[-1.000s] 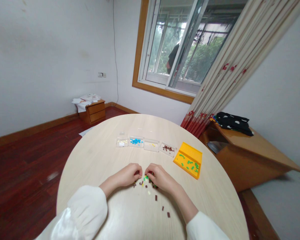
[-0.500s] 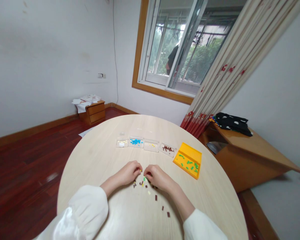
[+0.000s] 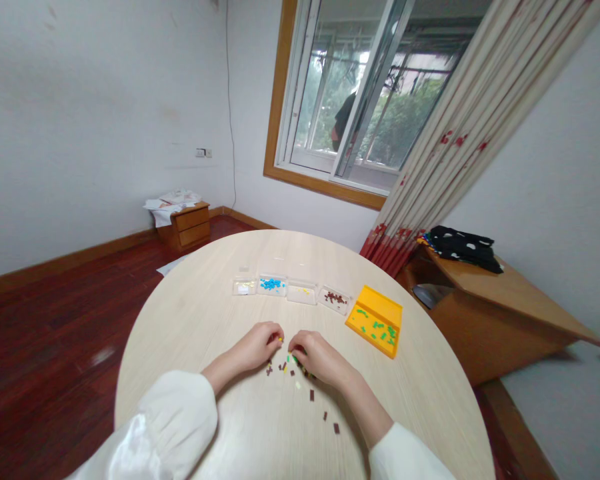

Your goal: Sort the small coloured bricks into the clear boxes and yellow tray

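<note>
My left hand (image 3: 260,345) is closed in a pinch on a small yellow toy brick (image 3: 281,339) above the table's middle. Just to its right, my right hand (image 3: 316,353) has its fingertips drawn together and pointing down; whether anything is between them is too small to make out. A small green brick (image 3: 289,359) lies by the right fingertips. Below the hands are scattered brown bricks, among them a flat brown piece (image 3: 312,395), and a pale yellow piece (image 3: 298,385). Some pieces are partly hidden under the right hand.
Across the round table (image 3: 180,320) stand clear trays: one with blue pieces (image 3: 272,285), one with a few yellow pieces (image 3: 303,292), one with brown pieces (image 3: 335,299). An open yellow case (image 3: 377,303) with green pieces lies at right. A wooden desk (image 3: 510,307) stands beyond.
My right hand has shifted very slightly, and another green piece now shows by its fingertips. The left hand stays nearly still with the yellow brick.
</note>
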The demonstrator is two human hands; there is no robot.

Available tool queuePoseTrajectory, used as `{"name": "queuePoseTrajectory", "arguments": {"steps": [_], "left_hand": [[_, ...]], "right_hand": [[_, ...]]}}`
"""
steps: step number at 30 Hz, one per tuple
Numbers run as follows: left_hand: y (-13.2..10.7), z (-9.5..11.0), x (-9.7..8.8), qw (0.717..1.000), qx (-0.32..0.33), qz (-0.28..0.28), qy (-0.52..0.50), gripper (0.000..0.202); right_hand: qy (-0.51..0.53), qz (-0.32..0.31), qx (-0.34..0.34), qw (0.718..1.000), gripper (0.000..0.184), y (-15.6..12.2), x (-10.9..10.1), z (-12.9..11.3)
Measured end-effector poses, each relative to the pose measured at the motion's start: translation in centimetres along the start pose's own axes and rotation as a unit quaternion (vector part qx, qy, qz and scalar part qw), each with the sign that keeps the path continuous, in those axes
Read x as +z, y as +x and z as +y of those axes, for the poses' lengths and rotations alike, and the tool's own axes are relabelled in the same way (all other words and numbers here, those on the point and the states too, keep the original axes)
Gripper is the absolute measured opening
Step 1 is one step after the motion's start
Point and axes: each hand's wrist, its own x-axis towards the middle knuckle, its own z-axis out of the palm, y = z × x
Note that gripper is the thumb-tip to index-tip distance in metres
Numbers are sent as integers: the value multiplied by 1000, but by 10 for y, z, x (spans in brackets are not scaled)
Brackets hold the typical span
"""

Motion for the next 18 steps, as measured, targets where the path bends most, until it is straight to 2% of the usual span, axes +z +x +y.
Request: {"name": "queuePoseTrajectory", "arguments": {"steps": [5, 14, 18], "left_hand": [[0, 0, 2, 1000, 16, -3, 3, 18], [-1, 1, 8, 999, 43, -17, 30, 22], [0, 2, 11, 996, 58, -35, 57, 24]], "right_hand": [[-6, -3, 6, 1000, 24, -2, 3, 2], [44, 71, 16, 996, 20, -6, 6, 12], [43, 63, 22, 997, 20, -8, 4, 13]]}}
